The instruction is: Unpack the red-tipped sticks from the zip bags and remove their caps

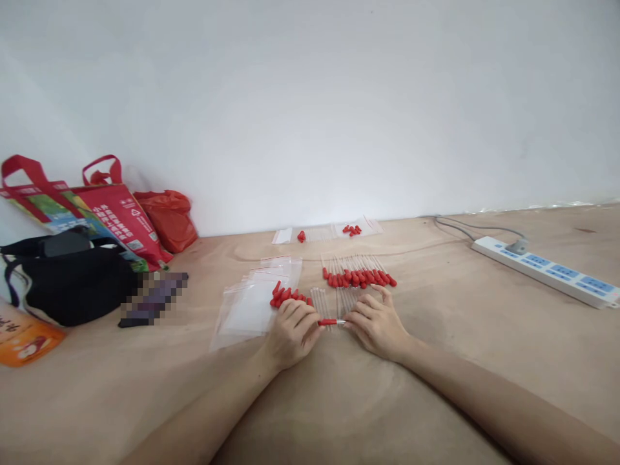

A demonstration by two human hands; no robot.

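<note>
On the left, an orange packet (29,337) is cut off, and a pixelated object (154,298) cannot be recognised. Nearer the middle, the left hand (293,330), partly hiding a pile of red bulbs (281,296), pinches one red bulb (327,322) over the worktop (310,400). Next, the right hand (378,324) pinches a clear tube (341,322), whose right end the fingers hide.

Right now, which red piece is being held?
The red piece between the left hand and right hand, its length running sideways; the others lie in groups farther out.
</note>
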